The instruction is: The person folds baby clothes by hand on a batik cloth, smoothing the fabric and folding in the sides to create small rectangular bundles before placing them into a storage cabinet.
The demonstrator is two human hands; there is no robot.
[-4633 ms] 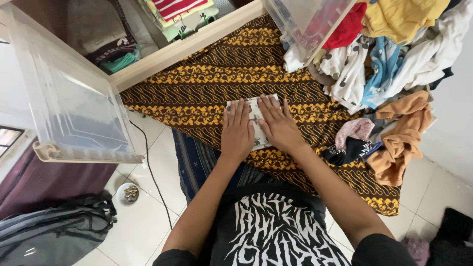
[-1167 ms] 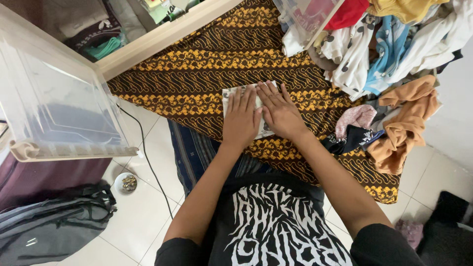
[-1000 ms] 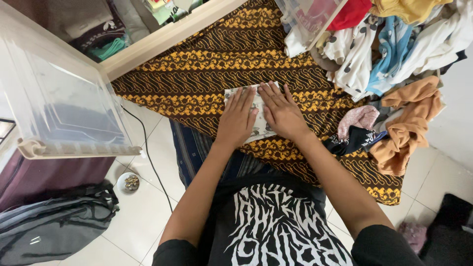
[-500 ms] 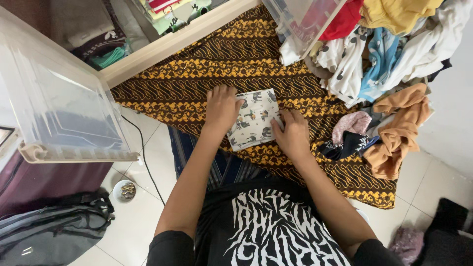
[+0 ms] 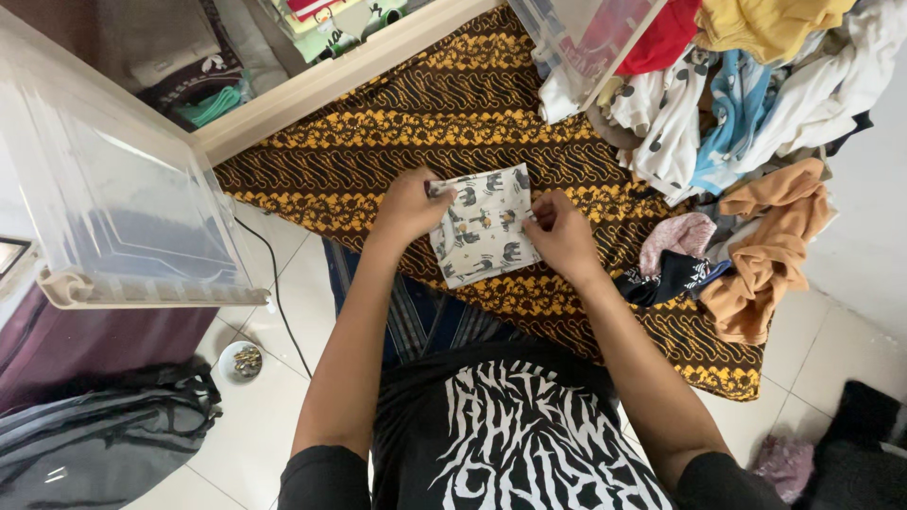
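Observation:
A small folded white cloth with a dark animal print (image 5: 484,229) lies on the brown and yellow patterned cloth (image 5: 378,142) that covers the surface in front of me. My left hand (image 5: 406,206) pinches the folded cloth's upper left corner. My right hand (image 5: 559,231) pinches its right edge. The cloth's near edge lies flat; whether the far edge is lifted I cannot tell.
A heap of mixed clothes (image 5: 756,104) fills the right side. A clear plastic bin (image 5: 581,38) stands at the top, a larger clear bin (image 5: 113,208) on the left. Behind a wooden edge (image 5: 321,71) lie folded clothes. A grey backpack (image 5: 94,444) and a small bowl (image 5: 236,362) sit on the tiled floor.
Both hands lay flat, pressing the folded cloth. They have since slid apart to its sides and now pinch its edges, uncovering its printed top.

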